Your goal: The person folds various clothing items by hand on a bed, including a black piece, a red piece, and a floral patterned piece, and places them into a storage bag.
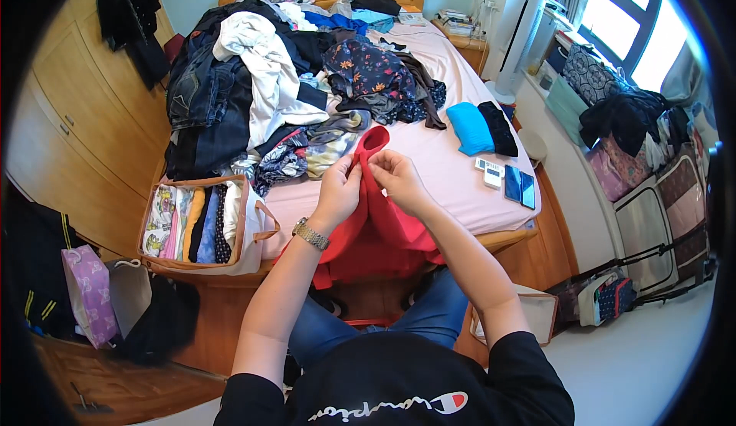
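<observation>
A red garment (376, 226) hangs from both my hands over the near edge of the bed and down toward my lap. My left hand (339, 190), with a metal watch on its wrist, is closed on the garment's upper part. Close beside it, my right hand (400, 184) pinches the same cloth from the right. Between them a loop of red fabric stands up above the fingers. What kind of garment it is cannot be told. Left of my hands, a fabric storage box (247, 230) with brown trim holds several folded clothes standing in a row.
A large heap of clothes (264, 81) covers the bed's left and middle. On the bed's right lie a folded blue cloth (470, 128), a black cloth (498, 129), white remotes (491, 173) and two phones (520, 187). A purple bag (90, 296) stands at the left.
</observation>
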The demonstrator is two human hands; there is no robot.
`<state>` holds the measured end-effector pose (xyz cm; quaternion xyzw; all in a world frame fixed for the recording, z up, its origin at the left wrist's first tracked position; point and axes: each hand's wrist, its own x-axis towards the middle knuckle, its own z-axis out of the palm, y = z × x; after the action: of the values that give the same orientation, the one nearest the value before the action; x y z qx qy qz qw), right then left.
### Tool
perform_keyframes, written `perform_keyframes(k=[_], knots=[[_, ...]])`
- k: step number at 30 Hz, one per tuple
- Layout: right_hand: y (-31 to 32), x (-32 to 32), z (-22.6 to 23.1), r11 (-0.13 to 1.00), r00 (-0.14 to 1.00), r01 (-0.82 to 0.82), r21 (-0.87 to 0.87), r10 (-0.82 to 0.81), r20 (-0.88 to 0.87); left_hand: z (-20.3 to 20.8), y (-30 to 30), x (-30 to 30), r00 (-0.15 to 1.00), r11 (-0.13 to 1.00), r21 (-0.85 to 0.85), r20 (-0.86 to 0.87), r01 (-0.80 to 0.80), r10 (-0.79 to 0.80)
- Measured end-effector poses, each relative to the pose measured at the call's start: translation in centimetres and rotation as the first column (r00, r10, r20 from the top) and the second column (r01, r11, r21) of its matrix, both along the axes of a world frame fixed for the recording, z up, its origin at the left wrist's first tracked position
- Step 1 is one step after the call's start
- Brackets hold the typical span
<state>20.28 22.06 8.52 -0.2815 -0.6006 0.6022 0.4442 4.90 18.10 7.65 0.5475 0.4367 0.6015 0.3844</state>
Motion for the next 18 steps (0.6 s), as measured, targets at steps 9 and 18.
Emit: perform_keyframes(k=[9, 18], knots=[[-0.2, 0.2, 2.7, 0.445, 0.788, 0.320, 0.837, -0.616, 0.026, 0.6, -0.3, -1.9, 0.944, 0.977, -0.102, -0.256, 0.187, -0.208], [6.5, 3.8, 7.5, 0.569, 0.864, 0.255, 0.782, -0.497, 0.079, -2.0, 0.5, -1.1, 0.922, 0.998, 0.053, -0.384, -0.041, 0.058]])
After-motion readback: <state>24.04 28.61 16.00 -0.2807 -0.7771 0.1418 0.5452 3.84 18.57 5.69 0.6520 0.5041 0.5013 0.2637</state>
